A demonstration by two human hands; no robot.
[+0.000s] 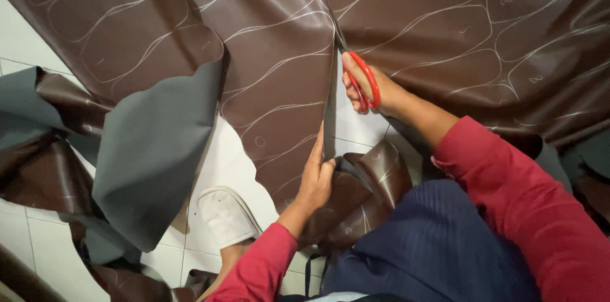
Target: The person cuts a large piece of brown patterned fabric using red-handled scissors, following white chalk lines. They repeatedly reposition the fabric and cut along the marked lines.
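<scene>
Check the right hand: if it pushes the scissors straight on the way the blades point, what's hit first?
The right hand drives the red-handled scissors up the picture. First in line is the uncut brown sheet just past the blade tips, along a white drawn line.

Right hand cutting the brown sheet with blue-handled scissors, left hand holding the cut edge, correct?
Not quite: the scissors' handles are red, not blue, as the head view shows. The rest holds: the right hand cuts the brown white-lined leather-like sheet while the left hand holds its cut edge.
</scene>
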